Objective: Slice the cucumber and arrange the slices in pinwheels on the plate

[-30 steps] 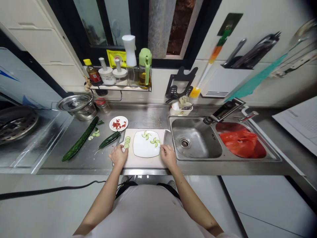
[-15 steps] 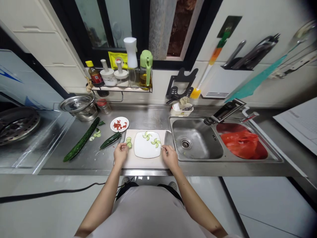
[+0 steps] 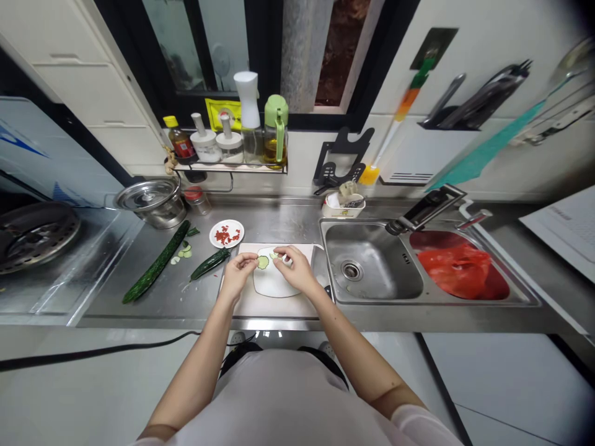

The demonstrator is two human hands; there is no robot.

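A white plate (image 3: 279,288) with a thin dark rim lies on a pale cutting board (image 3: 246,306). My left hand (image 3: 239,272) pinches a round cucumber slice (image 3: 263,262) over the plate's left side; I cannot tell whether more slices are behind it. Close by, over the plate's right part, is my right hand (image 3: 295,269), its thumb and fingertips curved and a little apart. Green slices on the plate show near those fingertips, partly covered by the hand. A cut piece of cucumber (image 3: 210,264) rests left of the board.
Further left are a long whole cucumber (image 3: 158,263) and some cucumber scraps (image 3: 185,252). Behind the board stands a small plate (image 3: 226,234) with chopped red bits. The sink (image 3: 372,260) is on the right, and a lidded steel pot (image 3: 155,201) at the back left.
My left hand has moved right from the board's left edge, bringing a cucumber slice over the plate. My right hand has come left from the board's right side to the plate.
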